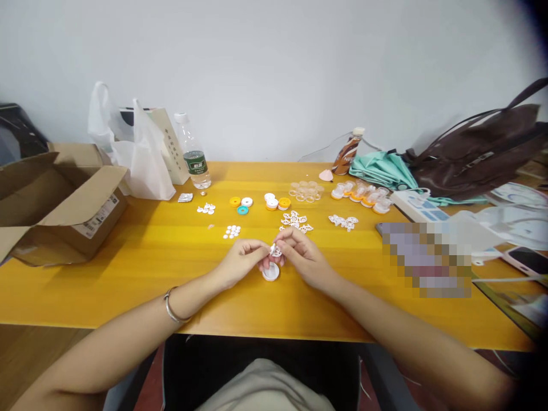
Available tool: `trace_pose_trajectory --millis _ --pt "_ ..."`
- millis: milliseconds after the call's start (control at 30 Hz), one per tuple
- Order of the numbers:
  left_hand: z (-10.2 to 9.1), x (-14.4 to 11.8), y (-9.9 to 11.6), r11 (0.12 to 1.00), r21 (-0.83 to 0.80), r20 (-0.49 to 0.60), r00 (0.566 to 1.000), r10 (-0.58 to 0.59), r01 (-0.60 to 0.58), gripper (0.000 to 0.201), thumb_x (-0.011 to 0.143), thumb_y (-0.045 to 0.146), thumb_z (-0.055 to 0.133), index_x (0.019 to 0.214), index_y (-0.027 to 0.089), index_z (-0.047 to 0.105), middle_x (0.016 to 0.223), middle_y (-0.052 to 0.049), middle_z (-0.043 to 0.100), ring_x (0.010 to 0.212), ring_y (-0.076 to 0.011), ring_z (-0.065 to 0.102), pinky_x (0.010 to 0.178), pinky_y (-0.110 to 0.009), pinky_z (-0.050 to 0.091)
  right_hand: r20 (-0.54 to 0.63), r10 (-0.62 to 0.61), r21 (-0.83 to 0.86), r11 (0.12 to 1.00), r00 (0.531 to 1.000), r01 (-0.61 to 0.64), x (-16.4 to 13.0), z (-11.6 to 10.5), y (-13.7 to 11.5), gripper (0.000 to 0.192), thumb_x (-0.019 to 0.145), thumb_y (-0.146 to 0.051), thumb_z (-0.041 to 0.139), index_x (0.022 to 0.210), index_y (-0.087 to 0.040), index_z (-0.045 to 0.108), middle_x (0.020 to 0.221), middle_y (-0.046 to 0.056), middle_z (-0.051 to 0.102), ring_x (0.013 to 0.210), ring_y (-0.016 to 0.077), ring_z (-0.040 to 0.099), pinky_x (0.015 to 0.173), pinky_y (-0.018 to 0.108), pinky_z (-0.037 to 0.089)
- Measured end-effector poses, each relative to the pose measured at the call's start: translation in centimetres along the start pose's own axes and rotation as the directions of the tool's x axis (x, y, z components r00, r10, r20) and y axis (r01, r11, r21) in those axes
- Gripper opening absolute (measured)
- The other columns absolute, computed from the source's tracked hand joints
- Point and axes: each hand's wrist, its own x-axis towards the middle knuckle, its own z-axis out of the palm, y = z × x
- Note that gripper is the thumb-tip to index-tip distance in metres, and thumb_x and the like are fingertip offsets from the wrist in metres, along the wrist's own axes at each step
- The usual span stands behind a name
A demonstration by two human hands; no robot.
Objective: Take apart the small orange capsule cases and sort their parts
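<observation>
Between my fingertips is a small white plastic piece with cut-out openings. My left hand pinches it from the left, and my right hand grips its other side. Directly below, a round white cap lies on the table, partly hidden by my left fingers. Just beyond my hands is a pile of white openwork pieces, with a second pile to the right. Small white discs lie ahead of my left hand. Farther back sit yellow, white and blue caps and another cap group.
Clear rings and orange-based clear containers stand toward the back. An open cardboard box, a white plastic bag and a water bottle occupy the left. On the right are a teal cloth item, a brown bag and a power strip.
</observation>
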Motion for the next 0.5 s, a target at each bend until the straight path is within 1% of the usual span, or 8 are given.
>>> trace_pose_trajectory --millis 100,200,333,400,500 --pt "0.0 0.1 0.0 1.0 0.011 -0.039 0.999 0.004 -0.004 0.026 0.073 0.035 0.057 0.061 0.012 0.06 0.052 -0.001 0.057 0.049 -0.0086 0.049 0.051 -0.02 0.041 -0.01 0.022 0.017 1.0 1.0 -0.022 0.2 -0.1 0.0 0.024 0.079 -0.04 0.057 0.084 -0.02 0.045 0.064 -0.003 0.058 0.058 0.009 0.055 0.058 0.023 0.044" --pt "0.2 0.1 0.1 0.998 0.067 -0.06 0.998 0.025 -0.021 0.026 0.072 0.034 0.057 0.057 0.013 0.059 0.052 -0.001 0.058 0.049 -0.0087 0.05 0.051 -0.02 0.041 -0.024 0.067 0.047 0.997 0.997 -0.066 0.4 -0.3 0.2 0.026 0.076 -0.039 0.059 0.086 -0.021 0.043 0.059 -0.006 0.056 0.053 0.0082 0.053 0.055 0.022 0.043" --pt "0.4 0.1 0.1 0.992 0.118 -0.077 0.996 0.045 -0.035 0.024 0.073 0.033 0.056 0.06 0.013 0.061 0.055 -0.001 0.059 0.051 -0.0093 0.051 0.052 -0.02 0.041 -0.009 0.125 0.021 0.992 0.992 -0.125 0.5 -0.2 0.5 0.021 0.076 -0.036 0.056 0.081 -0.02 0.044 0.057 -0.006 0.054 0.049 0.0075 0.05 0.051 0.021 0.04" --pt "0.2 0.2 0.0 0.991 0.127 -0.115 0.992 0.058 -0.043 0.022 0.073 0.031 0.054 0.061 0.013 0.061 0.054 0.0 0.058 0.051 -0.0091 0.05 0.052 -0.02 0.04 -0.013 0.083 -0.059 0.995 0.996 -0.083 0.3 -0.2 0.6 0.016 0.077 -0.033 0.055 0.08 -0.019 0.046 0.059 -0.005 0.054 0.051 0.0077 0.049 0.052 0.021 0.04" --pt "-0.6 0.5 0.0 0.987 0.141 -0.197 0.975 0.104 -0.077 0.021 0.074 0.029 0.053 0.062 0.014 0.06 0.052 0.001 0.055 0.05 -0.0085 0.048 0.052 -0.02 0.039 -0.032 -0.067 -0.264 0.963 0.997 0.056 0.4 -0.7 0.6 0.011 0.076 -0.027 0.055 0.083 -0.019 0.051 0.065 -0.003 0.054 0.058 0.0086 0.051 0.057 0.022 0.04"
